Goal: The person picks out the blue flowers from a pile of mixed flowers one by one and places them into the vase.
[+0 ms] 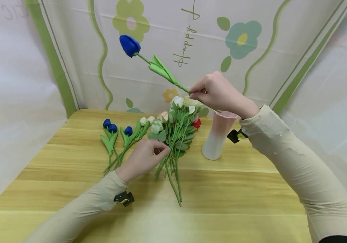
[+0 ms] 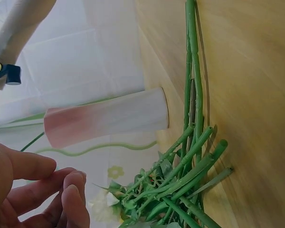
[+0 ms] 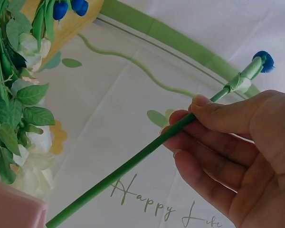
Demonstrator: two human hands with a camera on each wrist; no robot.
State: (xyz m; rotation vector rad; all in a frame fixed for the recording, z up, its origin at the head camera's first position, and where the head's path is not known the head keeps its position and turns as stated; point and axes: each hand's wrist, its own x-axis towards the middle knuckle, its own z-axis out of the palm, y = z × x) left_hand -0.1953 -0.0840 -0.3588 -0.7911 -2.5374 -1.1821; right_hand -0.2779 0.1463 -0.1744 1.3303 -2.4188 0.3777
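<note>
Wood tabletop (image 1: 231, 195) | Blue tulip (image 1: 165, 72): aloft toward far edge, stem slanting down rightward to vase (image 1: 217, 138) mouth | Right grip (image 1: 220, 92): pinching stem, nearer vase | Left grip (image 1: 141, 157): empty, narrow, near flower bunch (image 1: 179, 126)

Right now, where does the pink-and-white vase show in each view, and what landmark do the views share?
Head: the vase is right of centre, standing on the table.
Left wrist: the vase appears sideways, left of centre, about mid-height.
Right wrist: only its pink end shows, in the bottom-left corner.
Shared landmark: the mixed flower bunch.
</note>
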